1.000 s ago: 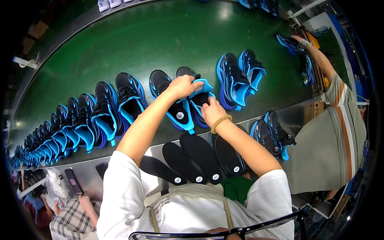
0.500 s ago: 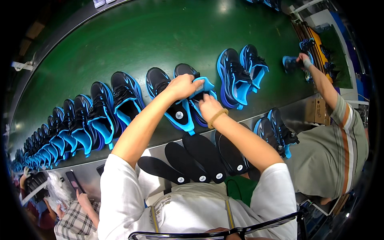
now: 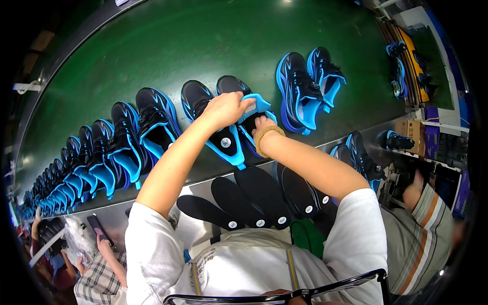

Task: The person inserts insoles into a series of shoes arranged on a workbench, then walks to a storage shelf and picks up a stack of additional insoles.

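Note:
My left hand [image 3: 223, 110] is closed on the raised light-blue tongue [image 3: 258, 103] of a black and blue sneaker [image 3: 232, 84]. Inside the same shoe's opening, my right hand [image 3: 264, 127] has its fingers curled together and pointing down. Their tips, and whatever they press or hold, are hidden. Close by on the left stands a matching sneaker [image 3: 196, 95], in which a black insole [image 3: 222, 139] with a round white sticker shows. Several loose black insoles [image 3: 259, 193] with similar stickers lie fanned out between the table edge and my body.
A long row of matching sneakers [image 3: 122, 132] runs left along the green tabletop [image 3: 203, 46]. To the right stands another pair [image 3: 297, 91], and more shoes [image 3: 358, 152] sit near the edge. A co-worker [image 3: 422, 239] is at the right; a person in plaid [image 3: 104, 274] is at lower left.
My right hand has pushed deeper into the sneaker, its fingers now less visible. My left hand keeps hold of the tongue. The co-worker's arm at the right has drawn back from the shoes.

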A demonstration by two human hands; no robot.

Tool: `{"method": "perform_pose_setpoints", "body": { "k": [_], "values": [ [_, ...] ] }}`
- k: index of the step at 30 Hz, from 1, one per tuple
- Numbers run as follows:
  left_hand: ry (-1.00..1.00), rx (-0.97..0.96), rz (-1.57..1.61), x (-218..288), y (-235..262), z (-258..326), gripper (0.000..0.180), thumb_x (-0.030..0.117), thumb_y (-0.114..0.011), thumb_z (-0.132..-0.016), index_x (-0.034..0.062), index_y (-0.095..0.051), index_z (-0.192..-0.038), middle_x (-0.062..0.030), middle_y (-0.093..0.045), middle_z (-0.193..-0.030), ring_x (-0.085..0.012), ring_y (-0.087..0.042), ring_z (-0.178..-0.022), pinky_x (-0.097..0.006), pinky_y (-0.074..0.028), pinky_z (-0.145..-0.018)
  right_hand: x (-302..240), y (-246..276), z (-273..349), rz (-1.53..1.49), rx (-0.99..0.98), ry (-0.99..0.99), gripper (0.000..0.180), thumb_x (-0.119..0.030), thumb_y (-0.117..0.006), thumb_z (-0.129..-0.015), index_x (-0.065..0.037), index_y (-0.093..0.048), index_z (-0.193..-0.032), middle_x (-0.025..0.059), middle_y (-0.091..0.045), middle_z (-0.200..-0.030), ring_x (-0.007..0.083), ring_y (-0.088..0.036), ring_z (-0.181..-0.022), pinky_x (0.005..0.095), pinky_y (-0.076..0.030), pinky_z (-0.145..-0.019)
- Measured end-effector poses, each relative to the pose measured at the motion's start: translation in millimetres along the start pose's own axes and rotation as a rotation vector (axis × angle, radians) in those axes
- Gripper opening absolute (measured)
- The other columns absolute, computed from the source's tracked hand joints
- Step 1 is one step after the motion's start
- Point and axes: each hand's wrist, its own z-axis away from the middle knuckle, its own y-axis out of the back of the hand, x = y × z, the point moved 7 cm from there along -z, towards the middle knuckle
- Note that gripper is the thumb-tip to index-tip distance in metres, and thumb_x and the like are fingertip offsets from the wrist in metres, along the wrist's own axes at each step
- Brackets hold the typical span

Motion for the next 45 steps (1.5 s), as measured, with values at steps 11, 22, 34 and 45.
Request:
{"method": "perform_pose_setpoints", "body": {
  "k": [11,22,34,45],
  "values": [
    [-0.342,0.416,-0.613,29.5,4.6,7.9,0.023,0.025,-0.053,-0.074,0.0085,-0.046,-0.090,-0.0087,-0.054,-0.072,-0.0239,-0.056,-0.067,-0.035,-0.040,-0.057,-3.7,9.2,33.4,-0.033,0.071,0.393,0.043,-0.033,-0.029,-0.079,-0.005,-0.059,-0.092,0.0081,-0.056,-0.097,0.0201,-0.044,-0.103,0.0365,-0.013,-0.098],
    [-0.454,0.159,-0.668,26.8,-15.0,4.4,0.026,0.027,-0.057,-0.068,0.0041,-0.049,-0.078,-0.0068,-0.055,-0.069,-0.0222,-0.055,-0.061,-0.033,-0.041,-0.054,16.4,8.1,107.5,-0.600,1.098,0.182,0.021,-0.016,-0.056,-0.070,0.003,-0.054,-0.078,0.0198,-0.048,-0.102,0.0308,-0.041,-0.105,0.0491,-0.023,-0.091],
    [-0.338,0.295,-1.200,41.4,-27.8,16.1,0.008,0.016,-0.047,-0.069,0.0078,-0.049,-0.069,-0.0020,-0.049,-0.061,-0.0145,-0.049,-0.054,-0.028,-0.033,-0.049,1.6,-18.4,115.4,-0.943,1.249,0.085,0.020,-0.015,-0.055,-0.074,0.003,-0.056,-0.083,0.0304,-0.047,-0.096,0.0394,-0.049,-0.087,0.0434,-0.037,-0.083],
    [-0.213,0.121,0.097,15.1,26.7,0.6,0.021,0.019,-0.042,-0.074,-0.0001,-0.051,-0.077,-0.0076,-0.052,-0.066,-0.0204,-0.051,-0.061,-0.030,-0.040,-0.055,-85.5,-75.6,167.2,-0.716,0.953,0.202,0.035,-0.025,-0.059,-0.066,-0.006,-0.052,-0.094,0.0120,-0.046,-0.099,0.0284,-0.042,-0.094,0.0385,-0.034,-0.075]
  ]
}}
